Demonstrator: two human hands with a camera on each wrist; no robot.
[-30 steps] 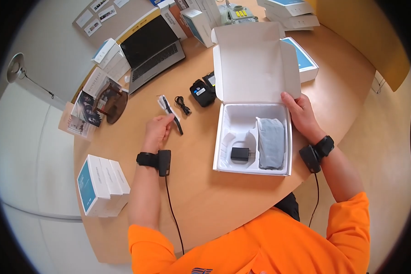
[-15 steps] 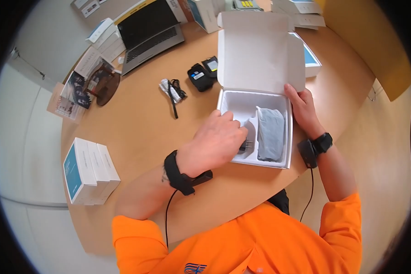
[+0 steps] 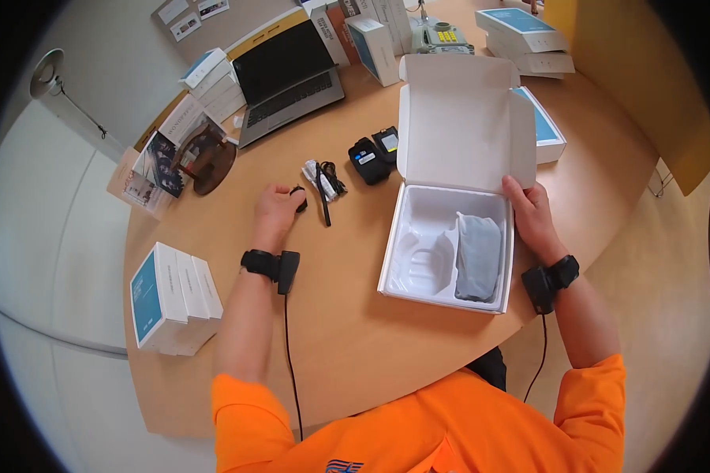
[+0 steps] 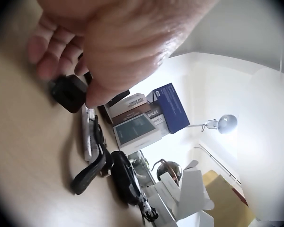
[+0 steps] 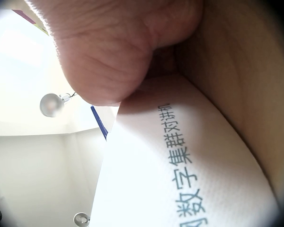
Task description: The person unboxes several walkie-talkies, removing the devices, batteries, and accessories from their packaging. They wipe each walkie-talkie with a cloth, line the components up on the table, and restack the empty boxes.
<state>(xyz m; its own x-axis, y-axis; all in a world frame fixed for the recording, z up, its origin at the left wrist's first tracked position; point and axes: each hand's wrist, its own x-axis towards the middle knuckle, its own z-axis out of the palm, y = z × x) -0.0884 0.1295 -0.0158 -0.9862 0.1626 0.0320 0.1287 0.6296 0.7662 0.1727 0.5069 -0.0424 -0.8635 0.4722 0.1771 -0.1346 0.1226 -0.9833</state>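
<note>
Smooth wood-toned tabletop [image 3: 213, 370], its near edge partly hidden by an orange shirt [image 3: 418, 426]. The left hand [image 3: 276, 217] pinches a blocky black adapter [image 3: 300, 200], partly covered, just left of a black strap [image 3: 323, 202]; farther right, an open white cardboard box [image 3: 459, 126] holds an object obscured by cloudy wrapping [image 3: 479, 256]; the right hand [image 3: 533, 213] grips the box's side, partly out of sight.

The small plastic block [image 4: 70, 94] is black; the open rectangular cardboard box [image 3: 465, 118] is white with grey-green lettering [image 5: 185, 179]; the oblong wrapped packet [image 3: 479, 258] pale grey. The wooden surface [image 3: 347, 331] is tan, the fabric shirt [image 3: 402, 437] orange with a dark striped logo [image 3: 343, 466], the grouped cardboard boxes [image 3: 177, 296] white and teal.
</note>
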